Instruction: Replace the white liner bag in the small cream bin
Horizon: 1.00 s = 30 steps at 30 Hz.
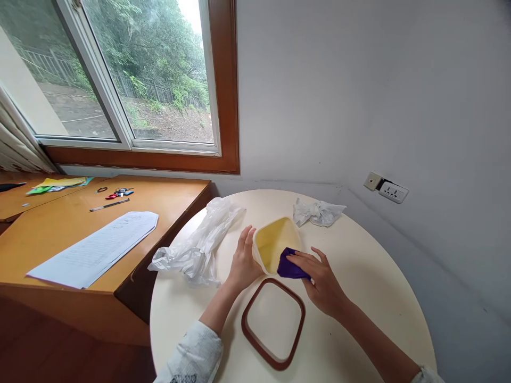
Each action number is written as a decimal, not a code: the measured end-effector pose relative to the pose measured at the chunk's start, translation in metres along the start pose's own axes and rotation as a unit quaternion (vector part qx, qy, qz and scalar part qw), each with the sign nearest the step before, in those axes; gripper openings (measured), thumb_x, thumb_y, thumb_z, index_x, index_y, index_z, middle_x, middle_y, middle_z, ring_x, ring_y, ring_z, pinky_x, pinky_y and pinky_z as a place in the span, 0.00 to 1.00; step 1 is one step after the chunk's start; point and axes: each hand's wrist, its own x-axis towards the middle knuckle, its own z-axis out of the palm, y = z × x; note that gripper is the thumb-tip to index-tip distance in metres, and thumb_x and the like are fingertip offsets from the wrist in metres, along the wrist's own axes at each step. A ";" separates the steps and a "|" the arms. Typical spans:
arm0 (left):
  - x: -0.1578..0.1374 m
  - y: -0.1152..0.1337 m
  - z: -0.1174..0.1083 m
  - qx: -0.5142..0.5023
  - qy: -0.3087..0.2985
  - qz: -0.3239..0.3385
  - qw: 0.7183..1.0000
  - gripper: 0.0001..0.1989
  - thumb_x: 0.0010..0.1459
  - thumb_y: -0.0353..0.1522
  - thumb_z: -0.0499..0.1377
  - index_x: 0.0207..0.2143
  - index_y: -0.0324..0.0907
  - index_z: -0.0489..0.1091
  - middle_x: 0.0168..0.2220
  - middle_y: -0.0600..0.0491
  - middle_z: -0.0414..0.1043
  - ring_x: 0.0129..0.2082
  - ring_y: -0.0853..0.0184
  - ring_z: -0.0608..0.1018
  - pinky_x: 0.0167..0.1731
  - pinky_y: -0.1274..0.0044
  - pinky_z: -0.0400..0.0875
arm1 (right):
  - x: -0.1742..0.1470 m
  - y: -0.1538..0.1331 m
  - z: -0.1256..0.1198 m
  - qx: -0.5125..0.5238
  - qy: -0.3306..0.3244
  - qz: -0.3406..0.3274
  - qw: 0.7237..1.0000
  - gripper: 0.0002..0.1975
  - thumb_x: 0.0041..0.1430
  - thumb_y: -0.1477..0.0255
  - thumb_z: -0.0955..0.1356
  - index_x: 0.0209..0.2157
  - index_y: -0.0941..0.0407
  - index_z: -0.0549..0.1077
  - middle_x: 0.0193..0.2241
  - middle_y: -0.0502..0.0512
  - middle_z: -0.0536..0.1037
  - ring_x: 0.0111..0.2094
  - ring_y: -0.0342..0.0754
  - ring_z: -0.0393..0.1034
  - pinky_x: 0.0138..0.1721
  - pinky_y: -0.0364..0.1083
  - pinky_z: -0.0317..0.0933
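A pale yellow square container [268,246] is tipped on the round table with its open mouth facing me. My left hand [244,261] grips its left side, the thumb low and the fingers along the wall. In my right hand [321,281] is a bunched purple cloth [290,265], pressed at the container's lower right rim. Just in front lies a brown square frame [248,331], apparently a lid rim, flat on the table and touched by neither hand.
A crumpled clear plastic bag [199,250] lies left on the white table [359,319], and a knotted bag [317,211] lies at the back right. On the wooden desk [179,194] are papers [99,247], a pen [109,205] and keys [120,193]. A wall socket [393,192] is at right.
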 end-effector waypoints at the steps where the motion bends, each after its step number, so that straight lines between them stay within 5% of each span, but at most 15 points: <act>1: 0.000 0.000 0.000 0.005 0.003 0.002 1.000 0.50 0.42 0.31 0.65 0.61 0.48 0.37 0.60 0.40 0.45 0.60 0.51 0.53 0.51 0.58 0.62 | -0.001 0.001 -0.003 0.027 0.016 0.044 0.999 0.23 0.54 0.81 0.57 0.50 0.52 0.66 0.47 0.53 0.73 0.50 0.46 0.65 0.59 0.57 0.42; 5: 0.001 0.003 0.000 0.006 0.020 -0.026 0.999 0.56 0.36 0.36 0.68 0.61 0.47 0.35 0.59 0.39 0.46 0.60 0.49 0.53 0.52 0.56 0.59 | -0.005 0.026 -0.019 0.099 0.044 0.258 0.960 0.20 0.55 0.75 0.56 0.45 0.52 0.70 0.44 0.54 0.75 0.45 0.49 0.68 0.48 0.52 0.59; 9: 0.002 0.006 -0.002 -0.015 0.028 -0.044 0.999 0.58 0.33 0.38 0.70 0.61 0.48 0.35 0.59 0.41 0.45 0.60 0.50 0.51 0.54 0.56 0.55 | -0.008 0.067 -0.029 0.155 -0.068 0.407 0.898 0.11 0.49 0.73 0.61 0.24 0.53 0.75 0.24 0.54 0.77 0.27 0.49 0.71 0.29 0.46 0.62; 12: 0.002 0.008 -0.003 -0.020 0.023 -0.056 0.998 0.59 0.33 0.38 0.70 0.61 0.48 0.35 0.58 0.42 0.45 0.60 0.50 0.51 0.54 0.56 0.55 | -0.006 0.084 -0.025 0.220 -0.078 0.441 0.867 0.10 0.49 0.73 0.61 0.21 0.55 0.72 0.21 0.54 0.76 0.24 0.48 0.71 0.25 0.45 0.62; 16: 0.003 0.013 -0.005 -0.019 0.033 -0.053 0.998 0.58 0.33 0.37 0.70 0.61 0.48 0.35 0.58 0.42 0.46 0.59 0.51 0.51 0.54 0.58 0.56 | 0.008 0.078 -0.014 0.336 -0.061 0.443 0.829 0.14 0.55 0.69 0.58 0.38 0.59 0.71 0.35 0.60 0.78 0.36 0.50 0.74 0.32 0.48 0.68; 21: 0.005 0.016 -0.006 -0.021 0.036 -0.055 0.998 0.59 0.32 0.37 0.70 0.61 0.47 0.35 0.57 0.42 0.47 0.58 0.51 0.53 0.53 0.58 0.56 | 0.035 0.040 -0.004 0.565 0.060 0.416 0.710 0.16 0.59 0.66 0.58 0.46 0.58 0.65 0.49 0.62 0.72 0.46 0.49 0.70 0.46 0.49 0.65; 23: 0.005 0.015 -0.007 -0.025 0.031 -0.057 0.998 0.59 0.32 0.37 0.70 0.61 0.47 0.34 0.57 0.42 0.46 0.58 0.51 0.52 0.53 0.58 0.56 | 0.045 0.023 -0.003 0.544 0.077 0.381 0.743 0.18 0.60 0.64 0.58 0.48 0.58 0.65 0.49 0.61 0.72 0.48 0.50 0.69 0.49 0.49 0.63; 26: 0.006 0.013 -0.010 -0.036 0.040 -0.061 0.997 0.59 0.35 0.37 0.69 0.61 0.48 0.32 0.57 0.42 0.46 0.58 0.52 0.53 0.53 0.58 0.55 | 0.058 0.006 -0.003 0.424 0.033 0.284 0.859 0.23 0.61 0.60 0.57 0.52 0.58 0.64 0.50 0.58 0.71 0.54 0.51 0.62 0.55 0.52 0.55; 28: 0.007 0.013 -0.011 -0.042 0.044 -0.064 0.996 0.58 0.36 0.36 0.68 0.61 0.48 0.31 0.57 0.43 0.46 0.58 0.53 0.54 0.54 0.59 0.55 | 0.068 0.002 -0.003 0.314 0.011 0.219 0.924 0.24 0.61 0.60 0.56 0.57 0.54 0.60 0.56 0.55 0.65 0.60 0.50 0.51 0.59 0.54 0.45; 30: 0.007 0.014 -0.011 -0.045 0.035 -0.068 0.996 0.58 0.35 0.36 0.68 0.61 0.48 0.32 0.57 0.43 0.47 0.58 0.53 0.54 0.54 0.60 0.55 | 0.081 0.003 -0.001 0.215 0.009 0.191 0.958 0.25 0.62 0.60 0.54 0.59 0.51 0.54 0.60 0.53 0.56 0.62 0.49 0.43 0.61 0.57 0.35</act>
